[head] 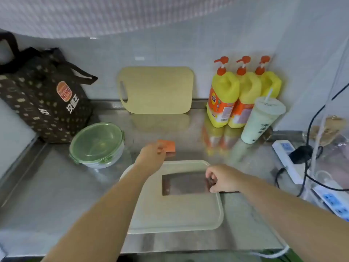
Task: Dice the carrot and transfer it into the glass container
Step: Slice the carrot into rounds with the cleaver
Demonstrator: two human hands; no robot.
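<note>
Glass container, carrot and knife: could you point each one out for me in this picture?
Glass container (97,143): head view, middle of its green lid.
Carrot (170,144): head view, its orange top face.
Knife (185,184): head view, flat of the blade.

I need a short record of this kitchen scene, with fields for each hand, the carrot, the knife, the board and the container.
left hand: pinches an orange carrot piece just beyond the board's far edge
right hand: fingers curled on the cleaver, near its handle
cleaver: lies flat on the cutting board
carrot state: one blurred chunk, not yet diced
glass container: left of the board, green lid on, looks empty
second board: stands upright at the back
</note>
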